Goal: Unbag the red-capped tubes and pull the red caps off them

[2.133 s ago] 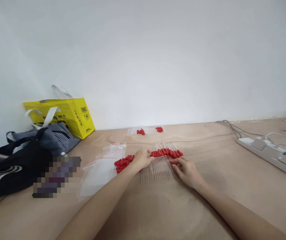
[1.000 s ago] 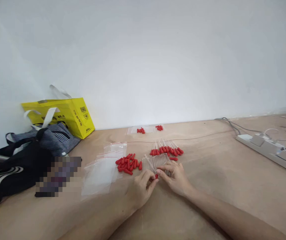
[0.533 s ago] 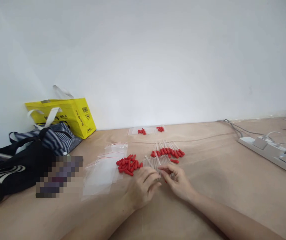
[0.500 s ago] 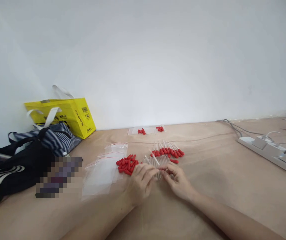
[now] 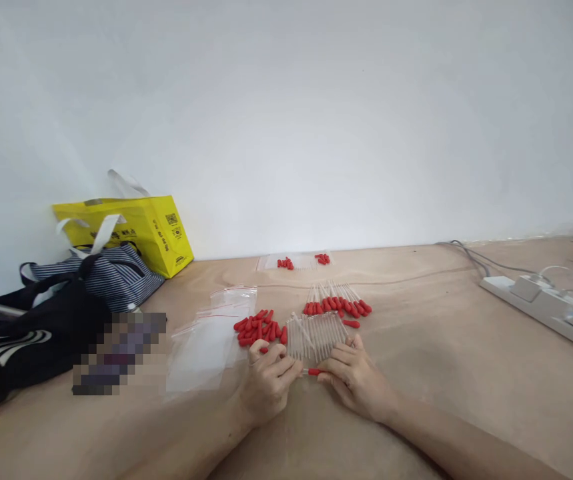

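Yellow bag [image 5: 143, 233], against the wall: dark printed characters on front, partly behind a white handle, too small to read reliably. Its side panel has two QR codes [image 5: 171, 219], a vertical line of text and a small dark mark near the bottom, not legible. Black bag [image 5: 61, 327]: curved pale stripes, no readable name. Striped bag [image 5: 111, 277] sits between them. Item beside the black bag is pixelated, can't tell.

Held piece: short matte red bulb [image 5: 313, 372] on a thin clear tube [image 5: 305, 372], lying level just above the near side of the desk [image 5: 441, 373], between the hands. Right hand [image 5: 359, 377] pinches the bulb end; left hand [image 5: 271, 380] is closed around the tube, mostly hidden by fingers.

Just beyond: row of clear tubes [image 5: 323, 337], side by side. Left of it, heap of red bulbs [image 5: 256, 330]. Behind, red-ended tubes [image 5: 336, 306] fanned toward the wall. Clear zip bags [image 5: 199, 353] overlap at left, red lines along their tops.
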The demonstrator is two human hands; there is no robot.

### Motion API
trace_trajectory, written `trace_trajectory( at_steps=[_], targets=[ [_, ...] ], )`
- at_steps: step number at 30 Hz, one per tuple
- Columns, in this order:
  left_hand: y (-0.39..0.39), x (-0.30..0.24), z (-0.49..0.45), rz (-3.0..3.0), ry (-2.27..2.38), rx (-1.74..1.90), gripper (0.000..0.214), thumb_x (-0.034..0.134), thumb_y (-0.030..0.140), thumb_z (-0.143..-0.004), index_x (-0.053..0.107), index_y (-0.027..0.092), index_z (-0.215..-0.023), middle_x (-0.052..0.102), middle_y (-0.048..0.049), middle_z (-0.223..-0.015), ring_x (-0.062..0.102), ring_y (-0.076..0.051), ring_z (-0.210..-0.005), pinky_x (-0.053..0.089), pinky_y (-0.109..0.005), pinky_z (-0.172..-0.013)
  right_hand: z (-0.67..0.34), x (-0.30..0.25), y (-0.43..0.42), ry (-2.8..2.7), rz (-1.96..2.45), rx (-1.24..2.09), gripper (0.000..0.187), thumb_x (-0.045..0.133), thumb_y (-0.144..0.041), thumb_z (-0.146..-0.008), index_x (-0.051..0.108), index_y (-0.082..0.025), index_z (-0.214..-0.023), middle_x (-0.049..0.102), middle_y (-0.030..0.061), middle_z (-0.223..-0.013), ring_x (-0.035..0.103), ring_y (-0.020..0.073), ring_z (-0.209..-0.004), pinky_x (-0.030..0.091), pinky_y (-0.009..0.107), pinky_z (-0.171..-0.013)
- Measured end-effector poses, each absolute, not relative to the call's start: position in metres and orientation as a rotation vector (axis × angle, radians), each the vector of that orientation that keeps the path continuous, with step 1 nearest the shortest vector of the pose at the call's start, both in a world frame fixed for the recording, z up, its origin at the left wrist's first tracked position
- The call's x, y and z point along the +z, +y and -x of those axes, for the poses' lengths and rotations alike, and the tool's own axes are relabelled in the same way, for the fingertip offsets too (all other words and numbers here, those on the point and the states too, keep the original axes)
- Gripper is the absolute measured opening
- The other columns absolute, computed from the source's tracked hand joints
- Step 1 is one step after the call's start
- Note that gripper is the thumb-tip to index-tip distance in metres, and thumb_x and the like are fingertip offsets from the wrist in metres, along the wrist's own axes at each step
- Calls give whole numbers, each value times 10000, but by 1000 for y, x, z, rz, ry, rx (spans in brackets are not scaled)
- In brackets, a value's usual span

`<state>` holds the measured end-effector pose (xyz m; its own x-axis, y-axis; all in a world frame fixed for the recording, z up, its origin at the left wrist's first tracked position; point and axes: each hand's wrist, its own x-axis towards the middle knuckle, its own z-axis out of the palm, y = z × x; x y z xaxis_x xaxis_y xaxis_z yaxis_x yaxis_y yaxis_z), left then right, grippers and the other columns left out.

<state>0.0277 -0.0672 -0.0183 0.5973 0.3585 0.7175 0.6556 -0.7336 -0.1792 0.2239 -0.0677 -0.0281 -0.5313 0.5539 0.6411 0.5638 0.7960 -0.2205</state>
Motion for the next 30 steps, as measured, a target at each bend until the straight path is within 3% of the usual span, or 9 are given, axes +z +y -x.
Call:
trace_trajectory(
  at_steps=[5,19,22,26,30],
  targets=[
    [-68,-20,-27,2438,-794,-940,196,401,115,-804,564,178,-714,555,37,-534,481,-120,-661,219,-338,-690,-228,-27,-69,-2268,766,-108,205,418,-217,-816,554,-175,-669,485,-17,-546,386,118,-598,210,307,-650],
    [-69,-17,-24,2436,-872,-989,199,417,114,-788,566,190,-679,580,37,-550,494,-122,-664,234,-336,-706,-235,-26,-71,-2292,799,-109,185,398,-166,-737,479,-167,-570,429,-23,-541,380,111,-577,249,310,-677],
    [-68,-11,-14,2403,-995,-1100,222,405,110,-801,558,187,-660,589,29,-570,496,-128,-649,253,-329,-683,-252,-26,-62,-2196,972,-113,195,408,-207,-785,528,-174,-635,476,-10,-575,419,120,-597,262,314,-681],
    [-63,1,-10,2428,-1219,-1209,202,398,171,-828,586,189,-760,603,-7,-692,502,-143,-701,323,-304,-677,-268,-28,-44,-2070,1141,-79,190,425,-294,-836,602,-227,-859,563,26,-769,506,146,-740,286,314,-698],
    [-49,18,-20,2566,-1635,-1150,234,353,203,-837,573,168,-764,593,-38,-763,531,-148,-745,402,-285,-696,-273,-34,-30,-1957,1232,23,195,427,-294,-836,605,-214,-855,565,34,-776,531,157,-741,346,304,-672]
  ],
)
